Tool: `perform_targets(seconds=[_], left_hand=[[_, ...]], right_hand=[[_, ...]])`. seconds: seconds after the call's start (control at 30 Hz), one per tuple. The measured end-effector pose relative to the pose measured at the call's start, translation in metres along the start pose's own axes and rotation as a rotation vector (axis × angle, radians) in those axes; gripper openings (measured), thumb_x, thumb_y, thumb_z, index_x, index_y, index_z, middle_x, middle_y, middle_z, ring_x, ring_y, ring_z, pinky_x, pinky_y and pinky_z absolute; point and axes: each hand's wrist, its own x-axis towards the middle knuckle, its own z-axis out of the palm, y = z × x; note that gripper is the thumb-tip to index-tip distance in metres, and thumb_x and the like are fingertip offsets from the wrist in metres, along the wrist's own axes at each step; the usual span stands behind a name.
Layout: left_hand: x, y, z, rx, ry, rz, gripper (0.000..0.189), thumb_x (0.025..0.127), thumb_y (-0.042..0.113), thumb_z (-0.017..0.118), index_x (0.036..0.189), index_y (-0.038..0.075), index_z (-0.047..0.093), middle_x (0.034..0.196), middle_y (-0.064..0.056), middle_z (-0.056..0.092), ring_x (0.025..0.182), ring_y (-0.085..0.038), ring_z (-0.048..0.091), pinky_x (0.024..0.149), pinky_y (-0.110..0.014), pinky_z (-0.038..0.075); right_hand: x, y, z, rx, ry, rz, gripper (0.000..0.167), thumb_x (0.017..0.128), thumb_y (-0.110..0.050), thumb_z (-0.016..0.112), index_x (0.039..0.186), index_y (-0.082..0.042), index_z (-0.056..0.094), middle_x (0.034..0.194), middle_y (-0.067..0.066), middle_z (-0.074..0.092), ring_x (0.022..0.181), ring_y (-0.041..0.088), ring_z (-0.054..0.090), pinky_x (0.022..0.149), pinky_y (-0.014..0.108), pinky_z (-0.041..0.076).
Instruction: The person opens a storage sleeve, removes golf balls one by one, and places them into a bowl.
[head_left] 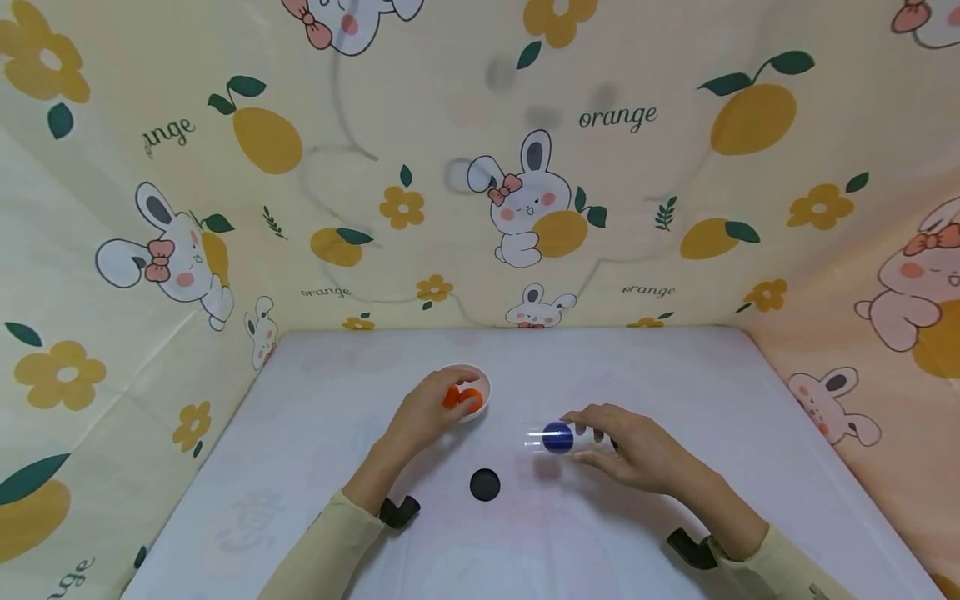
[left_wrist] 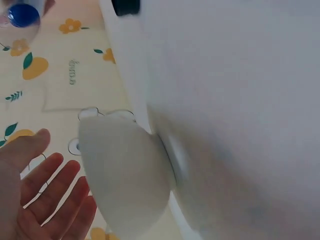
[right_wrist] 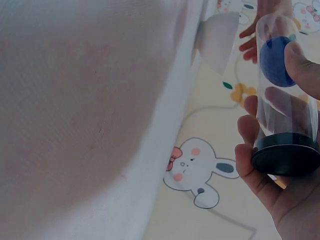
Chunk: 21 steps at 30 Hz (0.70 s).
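Note:
My right hand (head_left: 637, 450) grips a clear tube (head_left: 533, 439) lying level above the table in the head view. Inside the tube is a blue ball (head_left: 558, 437). The right wrist view shows the thumb laid along the tube (right_wrist: 274, 110) beside the blue ball (right_wrist: 274, 62), with a black end cap (right_wrist: 286, 159) near the palm. Over a small white bowl (head_left: 483, 383), my left hand (head_left: 427, 412) reaches with spread fingers. Orange balls (head_left: 470, 401) show in the bowl, partly behind that hand. In the left wrist view the fingers (left_wrist: 55, 190) are extended beside the bowl (left_wrist: 125, 175).
A round black cap (head_left: 485, 485) lies on the white-covered table (head_left: 600, 550) between the two forearms. Printed cloth (head_left: 450, 100) with rabbits and oranges walls in the back and both sides. Each wrist wears a black camera mount (head_left: 400, 512).

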Motion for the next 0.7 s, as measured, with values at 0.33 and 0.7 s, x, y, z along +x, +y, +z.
perform_targets(seconds=[0.33, 0.7], left_hand=[[-0.013, 0.015, 0.006, -0.057, -0.039, 0.033, 0.041, 0.1, 0.036, 0.079, 0.136, 0.018, 0.072, 0.135, 0.004, 0.071, 0.128, -0.019, 0.064, 0.111, -0.048, 0.053], [-0.019, 0.025, 0.015, -0.064, -0.112, 0.061, 0.047, 0.102, 0.044, 0.074, 0.141, 0.018, 0.069, 0.14, 0.007, 0.069, 0.133, -0.016, 0.063, 0.113, -0.042, 0.053]], right_hand=[[0.0, 0.002, 0.004, 0.007, 0.001, -0.003, 0.046, 0.095, -0.026, 0.084, 0.138, -0.022, 0.068, 0.11, -0.009, 0.072, 0.087, 0.01, 0.063, 0.065, 0.021, 0.05], [0.002, 0.002, 0.006, 0.006, 0.005, -0.006, 0.045, 0.096, -0.027, 0.083, 0.138, -0.023, 0.068, 0.111, -0.007, 0.072, 0.087, 0.013, 0.064, 0.066, 0.022, 0.05]])
